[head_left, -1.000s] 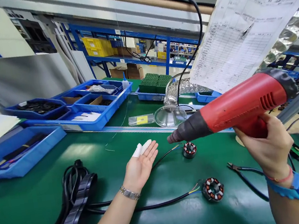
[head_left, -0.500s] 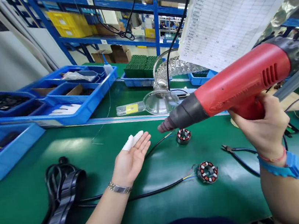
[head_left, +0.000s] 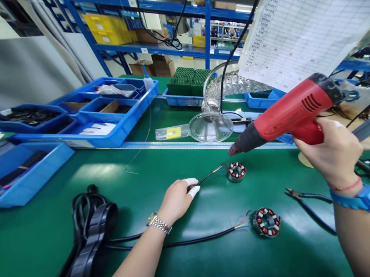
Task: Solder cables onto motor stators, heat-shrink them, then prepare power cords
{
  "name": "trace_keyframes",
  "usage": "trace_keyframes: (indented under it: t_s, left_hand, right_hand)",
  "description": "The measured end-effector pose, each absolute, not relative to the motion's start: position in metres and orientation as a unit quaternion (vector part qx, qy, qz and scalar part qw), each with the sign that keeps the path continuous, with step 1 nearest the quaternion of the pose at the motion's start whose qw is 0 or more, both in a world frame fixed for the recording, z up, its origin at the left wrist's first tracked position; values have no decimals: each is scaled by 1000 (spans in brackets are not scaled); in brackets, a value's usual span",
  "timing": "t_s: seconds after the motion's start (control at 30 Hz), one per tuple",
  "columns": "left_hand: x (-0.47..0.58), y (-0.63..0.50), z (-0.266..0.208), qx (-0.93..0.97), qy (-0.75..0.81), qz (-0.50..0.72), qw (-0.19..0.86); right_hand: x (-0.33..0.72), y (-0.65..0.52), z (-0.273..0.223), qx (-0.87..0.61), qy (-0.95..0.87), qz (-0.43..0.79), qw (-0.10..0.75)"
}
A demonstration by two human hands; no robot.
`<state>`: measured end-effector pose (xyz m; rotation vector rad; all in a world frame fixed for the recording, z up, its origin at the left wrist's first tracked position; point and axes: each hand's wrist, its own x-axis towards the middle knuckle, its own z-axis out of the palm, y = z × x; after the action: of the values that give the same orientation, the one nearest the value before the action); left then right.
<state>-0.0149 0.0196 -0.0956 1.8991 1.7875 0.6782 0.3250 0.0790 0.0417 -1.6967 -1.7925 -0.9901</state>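
The left hand (head_left: 176, 199), white covers on thumb and finger, is pinched on a black cable (head_left: 207, 176) whose bared coloured wires lead to the upper wound ring (head_left: 237, 178) on the green bench. The right hand (head_left: 340, 151) is clamped round the handle of a red heat gun (head_left: 292, 114); its dark nozzle points down and left, near that ring and apart from it. The lower wound ring (head_left: 259, 225), wired to a second cable (head_left: 206, 237), lies nearer the person, with cutters (head_left: 310, 212) to its right. Containers: a large blue tray (head_left: 116, 139) at rear left is divided; its front compartment holds flat white pieces (head_left: 97, 129), another holds small dark parts beside a brown divider, and a further one holds a clear plastic bag (head_left: 114, 90). A white bottle (head_left: 148, 83) with a blue tip is at its far right corner. A blue bin (head_left: 42, 127) at its left holds black parts (head_left: 28, 115). The nearest blue bin (head_left: 39, 177) contains long dark items, not identifiable. A blue tray (head_left: 184, 99) at rear centre carries stacked green blocks (head_left: 191, 81). Contents of the yellow bins (head_left: 105, 28) on the shelf cannot be determined.
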Motion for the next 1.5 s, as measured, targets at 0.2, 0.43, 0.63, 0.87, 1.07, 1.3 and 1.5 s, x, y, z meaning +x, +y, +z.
trace_keyframes:
  t_s: [0.2,0.43,0.63,0.87,1.07,1.3,1.5]
  left_hand:
    - [-14,26,-99,679,652,274,194]
    - [-14,32,-95,664,650,351,114]
    - [-14,34,-96,662,648,359,115]
    - [-15,34,-97,662,650,355,119]
    - [-16,34,-98,660,653,350,125]
    - [-15,34,-97,659,654,350,126]
    - [-15,34,-95,661,659,339,122]
  right_hand:
    - [321,89,35,-614,-668,-348,234]
    - [314,101,42,-597,-680,-356,235]
    - [311,109,37,-585,-693,-351,231]
    - [309,114,37,-583,-697,-350,227]
    - [307,115,38,-592,-696,-336,228]
    - [314,114,36,-599,-693,-341,212]
    - [315,116,35,-604,-687,-349,205]
